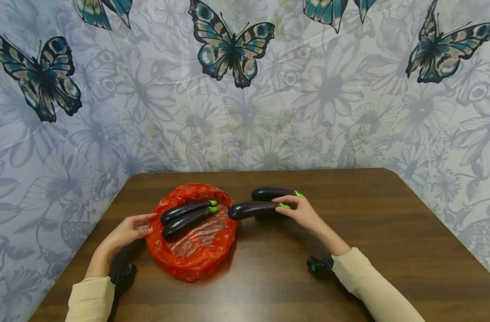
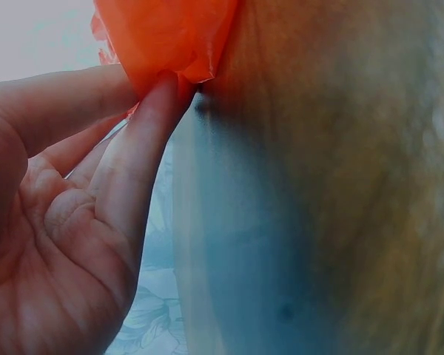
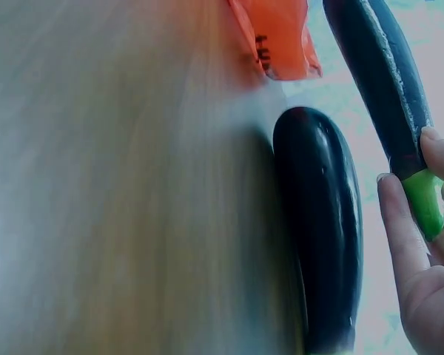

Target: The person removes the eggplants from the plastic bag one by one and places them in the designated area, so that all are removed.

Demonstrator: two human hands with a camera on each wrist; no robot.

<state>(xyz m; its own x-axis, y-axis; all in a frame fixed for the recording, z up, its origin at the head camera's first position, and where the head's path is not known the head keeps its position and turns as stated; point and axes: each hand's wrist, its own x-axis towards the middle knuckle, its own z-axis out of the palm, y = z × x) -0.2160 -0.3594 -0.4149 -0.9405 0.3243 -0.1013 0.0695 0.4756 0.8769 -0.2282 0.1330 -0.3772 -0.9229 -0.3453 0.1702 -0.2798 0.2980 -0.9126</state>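
Observation:
A red plastic bag (image 1: 190, 266) with its rim rolled out stands open on the table. Two dark purple eggplants lie side by side in it, the upper eggplant (image 1: 184, 211) and the lower eggplant (image 1: 187, 223), their green stem ends pointing right. My left hand (image 1: 125, 232) pinches the bag's left edge between thumb and fingers. With my right hand (image 1: 305, 213) I hold a third eggplant (image 3: 385, 81) by its green stem end, raised off the table. Its blunt end reaches the bag's right rim. Behind it, another eggplant (image 1: 266, 193) rests on the table.
The brown wooden table (image 1: 277, 277) has its far edge against a wall covering (image 1: 269, 129) printed with butterflies and flowers. A dark device is strapped to each wrist, one of them the right wrist device (image 1: 319, 264).

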